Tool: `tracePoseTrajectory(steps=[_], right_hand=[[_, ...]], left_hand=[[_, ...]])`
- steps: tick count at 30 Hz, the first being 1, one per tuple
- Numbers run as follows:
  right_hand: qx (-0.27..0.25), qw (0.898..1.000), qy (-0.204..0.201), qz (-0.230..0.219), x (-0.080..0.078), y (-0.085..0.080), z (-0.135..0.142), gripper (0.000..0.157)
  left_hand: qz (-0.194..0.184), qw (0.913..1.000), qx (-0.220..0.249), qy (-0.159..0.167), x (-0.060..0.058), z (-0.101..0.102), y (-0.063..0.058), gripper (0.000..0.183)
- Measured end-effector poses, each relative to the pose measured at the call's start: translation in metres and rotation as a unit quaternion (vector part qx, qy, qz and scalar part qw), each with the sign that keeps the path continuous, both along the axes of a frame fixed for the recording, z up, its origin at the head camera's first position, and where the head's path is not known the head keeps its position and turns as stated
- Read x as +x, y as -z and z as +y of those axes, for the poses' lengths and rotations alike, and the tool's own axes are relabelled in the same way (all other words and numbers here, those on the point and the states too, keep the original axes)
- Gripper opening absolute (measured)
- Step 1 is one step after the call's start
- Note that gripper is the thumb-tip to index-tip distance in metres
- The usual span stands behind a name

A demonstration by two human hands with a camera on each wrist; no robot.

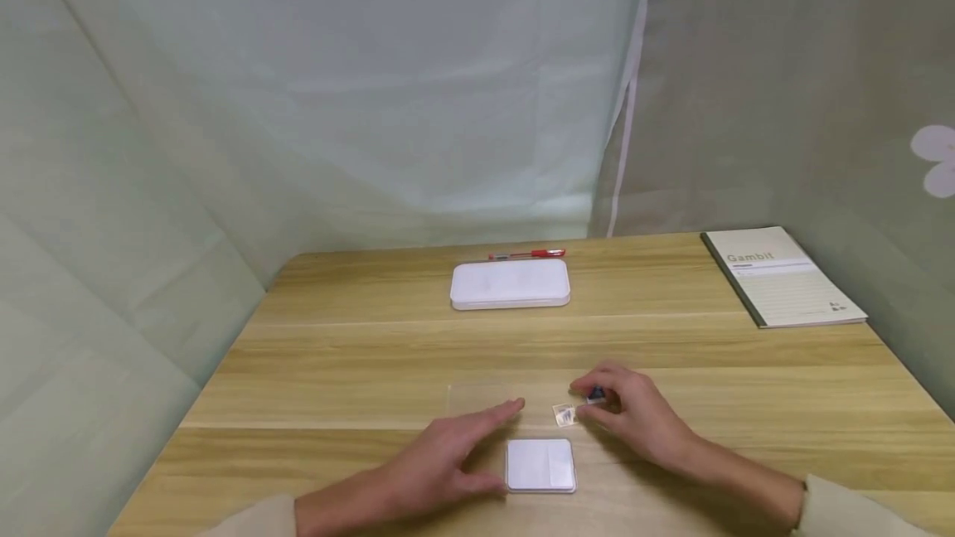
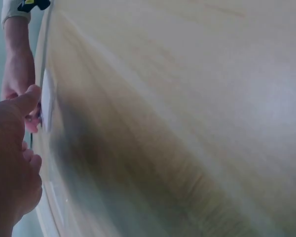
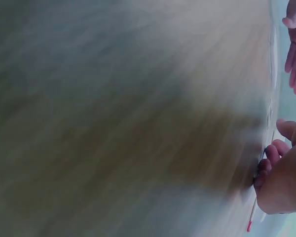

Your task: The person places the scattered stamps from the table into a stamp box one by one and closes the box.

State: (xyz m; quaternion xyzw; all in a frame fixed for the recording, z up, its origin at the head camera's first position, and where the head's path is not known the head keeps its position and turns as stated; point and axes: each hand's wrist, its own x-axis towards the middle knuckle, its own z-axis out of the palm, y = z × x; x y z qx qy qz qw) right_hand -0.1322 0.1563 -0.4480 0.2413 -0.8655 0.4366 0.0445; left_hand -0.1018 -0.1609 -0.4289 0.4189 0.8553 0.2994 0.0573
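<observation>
My right hand is bent over a small dark blue and white thing, with thumb and forefinger on either side of it. I cannot tell whether the fingers grip it. Just left of the thumb lies a small clear square piece with a marking on it. My left hand holds nothing, its fingers extended and the thumb spread apart. The thumb tip is at the left edge of a white flat case with a clear rim. Beyond the left fingers is a thin transparent sheet, partly hidden by them.
A white oblong box stands farther back, with a red pen behind it. At the right rear lies a notebook. Pale curtains hang behind the wooden table and along its sides.
</observation>
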Motion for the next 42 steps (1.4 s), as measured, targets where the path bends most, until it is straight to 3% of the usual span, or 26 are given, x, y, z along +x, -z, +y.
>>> tracePoseTrajectory(steps=[7,24,42], right_hand=[[0.018,1.000,0.006,-0.015,0.000,-0.002,-0.008,0.013],[0.044,0.999,0.022,-0.011,-0.004,-0.003,-0.015,0.016],[0.032,0.999,0.006,-0.019,-0.007,-0.008,-0.015,0.016]], left_hand=[[0.058,0.9982,-0.007,0.010,0.004,0.005,0.010,0.075],[0.053,0.9985,-0.008,-0.007,0.005,0.009,0.017,0.070],[0.052,0.9985,-0.014,-0.008,0.005,0.009,0.018,0.069]])
